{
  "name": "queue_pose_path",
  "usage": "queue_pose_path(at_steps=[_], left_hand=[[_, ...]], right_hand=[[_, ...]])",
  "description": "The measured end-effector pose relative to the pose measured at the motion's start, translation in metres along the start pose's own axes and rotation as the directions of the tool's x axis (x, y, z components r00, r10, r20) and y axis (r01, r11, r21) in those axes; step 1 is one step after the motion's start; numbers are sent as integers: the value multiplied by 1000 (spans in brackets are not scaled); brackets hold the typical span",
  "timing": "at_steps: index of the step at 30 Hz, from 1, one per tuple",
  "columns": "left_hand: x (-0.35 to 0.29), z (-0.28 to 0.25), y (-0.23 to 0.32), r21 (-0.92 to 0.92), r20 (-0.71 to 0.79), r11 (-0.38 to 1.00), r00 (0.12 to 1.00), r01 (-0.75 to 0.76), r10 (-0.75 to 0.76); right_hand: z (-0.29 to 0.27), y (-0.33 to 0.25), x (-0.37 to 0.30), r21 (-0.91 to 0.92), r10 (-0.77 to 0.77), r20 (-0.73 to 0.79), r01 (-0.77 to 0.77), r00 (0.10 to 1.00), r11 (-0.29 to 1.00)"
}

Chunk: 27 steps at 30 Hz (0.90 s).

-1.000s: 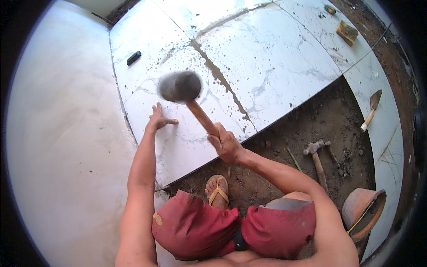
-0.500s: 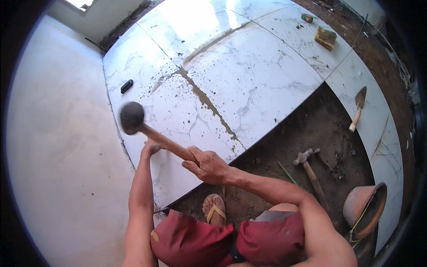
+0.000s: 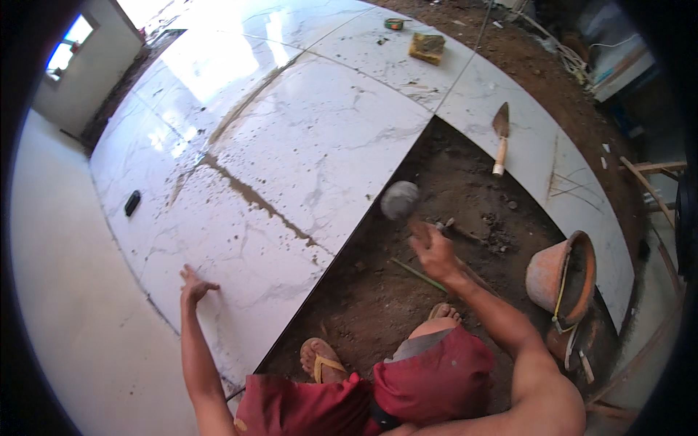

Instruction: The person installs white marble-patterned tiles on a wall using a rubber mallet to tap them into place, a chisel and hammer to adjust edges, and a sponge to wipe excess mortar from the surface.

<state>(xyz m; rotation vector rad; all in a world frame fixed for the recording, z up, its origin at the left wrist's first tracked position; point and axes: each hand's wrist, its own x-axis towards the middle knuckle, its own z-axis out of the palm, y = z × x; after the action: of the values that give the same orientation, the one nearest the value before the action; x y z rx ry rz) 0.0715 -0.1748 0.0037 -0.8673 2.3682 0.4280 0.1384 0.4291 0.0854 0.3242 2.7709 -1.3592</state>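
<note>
My right hand (image 3: 436,254) grips a rubber mallet (image 3: 400,200) by its wooden handle, over the bare soil to the right of the tiles. The mallet's head looks grey and slightly blurred. My left hand (image 3: 196,285) rests, fingers spread, on a large white marbled floor tile (image 3: 254,291) near the left wall. Wet grey-brown grout or mud smears the joint (image 3: 258,200) between tiles, with specks scattered around it. Behind my right hand and forearm, a hammer (image 3: 476,280) lies partly hidden on the soil.
A pointed trowel (image 3: 501,138) lies on the right tile strip, and an orange bucket (image 3: 545,272) stands tilted near it. A green stick (image 3: 418,275) lies on the soil. Farther off are a yellowish sponge (image 3: 427,48) and a tape measure (image 3: 394,24). A small black object (image 3: 131,203) lies by the wall.
My right hand has swung the mallet from above the left tile over to the soil on the right. My left hand now shows spread on the tile. The view has turned right.
</note>
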Motion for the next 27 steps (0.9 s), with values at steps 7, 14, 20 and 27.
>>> queue_pose_path(at_steps=[7, 14, 20, 27], left_hand=[[33, -54, 63, -134, -117, 959, 965, -251, 237], [62, -79, 95, 130, 29, 941, 950, -312, 311], [76, -38, 78, 177, -146, 908, 902, -379, 405], [60, -59, 95, 192, -14, 932, 949, -308, 316]], right_hand=[[-93, 106, -20, -586, 108, -93, -143, 990, 798], [-109, 18, -55, -488, 231, -19, -211, 973, 847], [-118, -40, -257, -513, 564, 109, -440, 819, 737], [-46, -59, -470, -420, 821, 205, -709, 533, 566]])
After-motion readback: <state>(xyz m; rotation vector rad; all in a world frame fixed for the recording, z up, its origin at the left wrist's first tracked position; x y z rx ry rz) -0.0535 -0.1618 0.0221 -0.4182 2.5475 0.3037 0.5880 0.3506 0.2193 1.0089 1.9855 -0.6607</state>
